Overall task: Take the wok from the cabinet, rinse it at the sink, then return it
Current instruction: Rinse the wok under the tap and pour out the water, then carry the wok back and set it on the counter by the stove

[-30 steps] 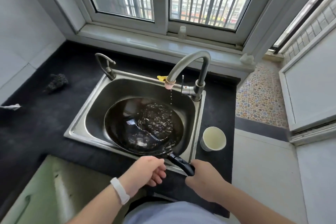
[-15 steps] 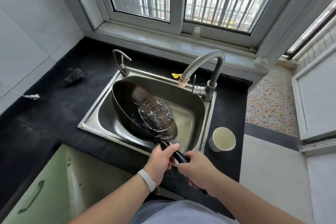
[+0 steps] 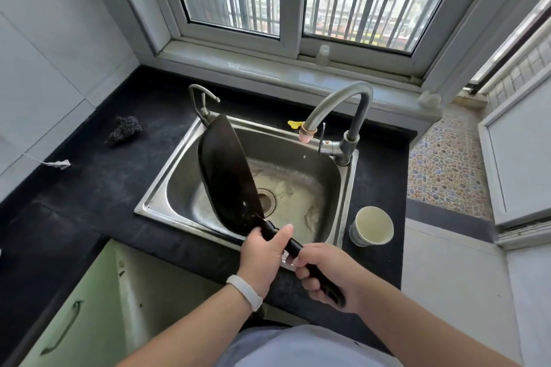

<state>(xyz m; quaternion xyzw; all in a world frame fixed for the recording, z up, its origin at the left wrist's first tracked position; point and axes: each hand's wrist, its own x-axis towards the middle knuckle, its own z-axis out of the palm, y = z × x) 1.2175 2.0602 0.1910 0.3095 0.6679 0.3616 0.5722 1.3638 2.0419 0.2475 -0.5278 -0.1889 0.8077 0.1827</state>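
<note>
The black wok (image 3: 226, 176) stands steeply tilted on its edge over the steel sink (image 3: 334, 179), its inside facing right. Wet streaks lie on the sink floor around the drain. Both hands hold its black handle (image 3: 293, 246). My left hand (image 3: 264, 250), with a white wristband, grips the handle close to the pan. My right hand (image 3: 325, 272) grips the handle's end above the counter's front edge. The grey curved faucet (image 3: 340, 104) arches over the sink's back right; a drop hangs below its spout.
A paper cup (image 3: 371, 225) stands on the black counter (image 3: 89, 188) right of the sink. A dark scrubber (image 3: 125, 129) lies at the back left. An open green cabinet door (image 3: 68, 316) hangs below on the left. A second small tap (image 3: 202, 101) sits at the sink's back left corner.
The wok went from lying flat with water in it to standing nearly on edge, and the water has poured out. My left hand has taken hold of the handle beside my right hand.
</note>
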